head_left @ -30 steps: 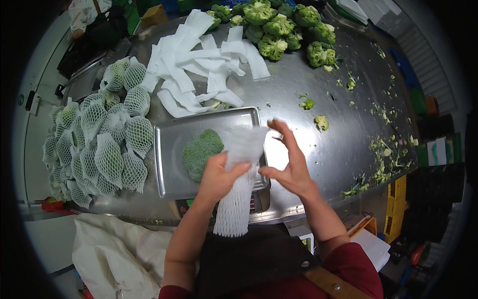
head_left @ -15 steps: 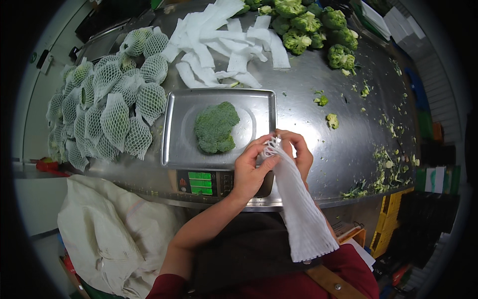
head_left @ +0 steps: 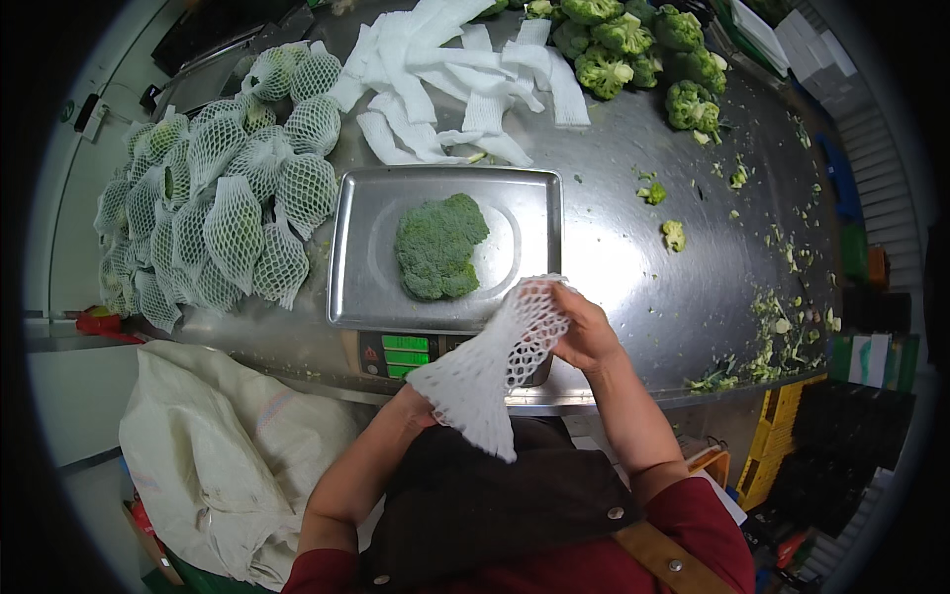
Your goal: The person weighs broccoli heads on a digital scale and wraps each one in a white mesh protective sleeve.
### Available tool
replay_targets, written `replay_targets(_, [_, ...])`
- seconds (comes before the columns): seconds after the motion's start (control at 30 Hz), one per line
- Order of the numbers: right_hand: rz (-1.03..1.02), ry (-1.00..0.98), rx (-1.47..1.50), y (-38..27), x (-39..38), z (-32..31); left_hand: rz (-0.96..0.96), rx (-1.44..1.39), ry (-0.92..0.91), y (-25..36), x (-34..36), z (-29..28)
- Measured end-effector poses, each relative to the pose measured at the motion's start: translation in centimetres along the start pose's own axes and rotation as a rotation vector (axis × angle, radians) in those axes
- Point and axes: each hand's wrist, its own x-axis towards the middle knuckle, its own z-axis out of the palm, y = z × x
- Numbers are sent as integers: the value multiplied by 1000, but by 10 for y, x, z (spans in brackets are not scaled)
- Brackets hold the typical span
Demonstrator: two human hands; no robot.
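In front of me a white foam net sleeve (head_left: 495,351) is stretched on a slant, its mesh pulled wide at the far end. My right hand (head_left: 589,332) grips that far end, with the fingertips partly behind the mesh. The sleeve's near end covers most of my left hand (head_left: 414,408); its fingers are hidden, and I cannot tell whether they are inside or behind the net. A single green broccoli head (head_left: 440,247) rests, with no net on it, on the metal pan (head_left: 539,198) of a scale. The sleeve overlaps the pan's near right corner.
Netted broccoli heads (head_left: 223,188) are piled at left. Loose white net sleeves (head_left: 475,84) lie beyond the pan, bare broccoli heads (head_left: 633,49) at far right. Green scraps (head_left: 772,337) litter the steel table's right side. A green-lit display (head_left: 406,351) and pale sack (head_left: 228,445) are near me.
The sleeve, bunched at its top and hanging to the right, is now spread open and swung left. My left hand has drawn down toward me; my right stays near the pan's corner.
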Motion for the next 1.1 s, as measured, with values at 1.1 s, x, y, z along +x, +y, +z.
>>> replay_targets(1.1, [-203,170,-414,17,67,45,536,-494,-341,91,144,-237])
